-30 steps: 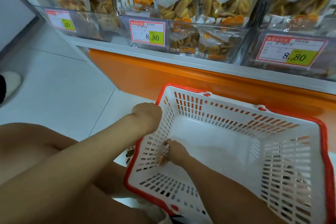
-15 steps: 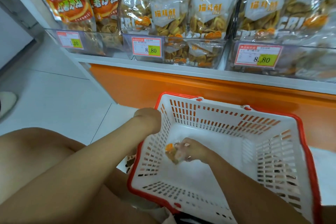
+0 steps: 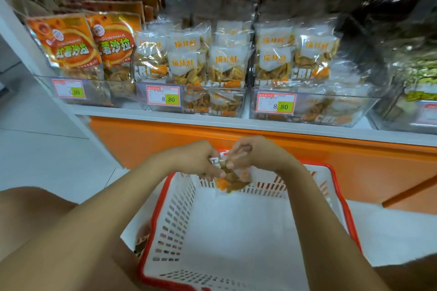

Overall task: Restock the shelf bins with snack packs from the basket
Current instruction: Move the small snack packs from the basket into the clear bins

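snack pack (image 3: 233,181) pinched, above basket (image 3: 176,208) far rim

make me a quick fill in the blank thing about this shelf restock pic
1. The left hand and right hand hold one snack pack ____ (above/inside) the basket.
2. The basket's rim is ____.
3. The price tag on the bin of clear packs reads ____.
Missing words: above; red; 8.80
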Action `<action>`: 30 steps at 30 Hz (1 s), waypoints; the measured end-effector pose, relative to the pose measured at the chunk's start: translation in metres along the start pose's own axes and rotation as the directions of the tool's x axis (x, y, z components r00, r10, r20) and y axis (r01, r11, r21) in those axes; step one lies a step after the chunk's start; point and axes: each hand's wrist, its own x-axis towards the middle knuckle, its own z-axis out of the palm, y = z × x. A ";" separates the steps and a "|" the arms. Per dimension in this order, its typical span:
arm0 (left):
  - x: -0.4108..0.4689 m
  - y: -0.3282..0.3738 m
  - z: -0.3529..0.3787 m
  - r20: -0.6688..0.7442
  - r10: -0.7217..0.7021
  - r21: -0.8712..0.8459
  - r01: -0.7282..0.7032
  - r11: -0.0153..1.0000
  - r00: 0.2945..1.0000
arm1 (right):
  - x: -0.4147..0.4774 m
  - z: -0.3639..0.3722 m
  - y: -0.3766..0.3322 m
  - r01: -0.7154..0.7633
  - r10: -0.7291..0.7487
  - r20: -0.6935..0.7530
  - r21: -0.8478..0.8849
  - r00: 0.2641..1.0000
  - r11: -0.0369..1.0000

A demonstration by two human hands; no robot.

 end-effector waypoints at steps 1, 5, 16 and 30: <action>-0.001 0.005 -0.002 -0.016 0.022 -0.087 -0.023 0.996 1.000 | -0.009 -0.006 -0.005 0.016 -0.011 -0.078 0.056 0.997 0.998; -0.003 0.024 -0.013 -0.081 0.113 -0.301 -0.132 0.944 0.990 | -0.028 -0.022 -0.013 0.094 -0.020 -0.261 0.274 0.965 0.957; 0.006 0.077 -0.019 -0.451 0.229 -0.424 -0.433 0.796 0.862 | -0.054 -0.095 -0.052 0.067 -0.044 -0.208 0.105 0.977 0.992; 0.026 0.092 -0.031 -0.708 0.229 -0.006 -0.330 0.944 0.668 | -0.050 -0.216 -0.090 -0.084 -0.135 -0.337 -0.562 0.932 0.823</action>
